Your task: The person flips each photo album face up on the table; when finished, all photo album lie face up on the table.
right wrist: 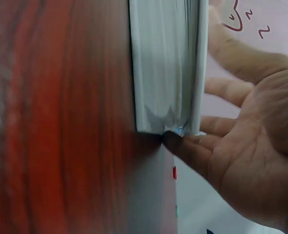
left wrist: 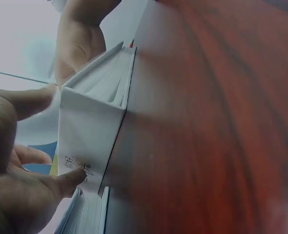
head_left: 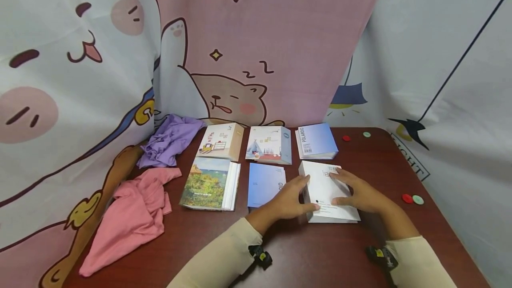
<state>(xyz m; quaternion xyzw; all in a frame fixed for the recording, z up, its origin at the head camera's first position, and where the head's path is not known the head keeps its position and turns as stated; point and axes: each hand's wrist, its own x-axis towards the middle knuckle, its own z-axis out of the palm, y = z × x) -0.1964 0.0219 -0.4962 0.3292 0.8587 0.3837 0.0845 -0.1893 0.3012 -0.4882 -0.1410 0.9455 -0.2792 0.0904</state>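
A thick white photo album [head_left: 326, 190] lies on the table, its cover facing up. My left hand [head_left: 290, 199] is at its left side. In the left wrist view, extended fingers touch the printed spine [left wrist: 88, 139], with the thumb by the cover's edge. My right hand [head_left: 360, 192] holds the album's right side. In the right wrist view, the right hand [right wrist: 251, 131] has its thumb over the cover and a fingertip against the page edges [right wrist: 161, 73]. Left of this album lies a blue Polaroid album [head_left: 266, 186], partly hidden by my left hand.
Behind lie two illustrated albums [head_left: 220, 141] [head_left: 268, 145] and another blue Polaroid album [head_left: 318, 140]. A landscape-cover album [head_left: 208, 184] lies at left, near pink cloth [head_left: 134, 212] and purple cloth [head_left: 170, 139]. Red discs [head_left: 407, 198] and green discs [head_left: 418, 200] lie at right.
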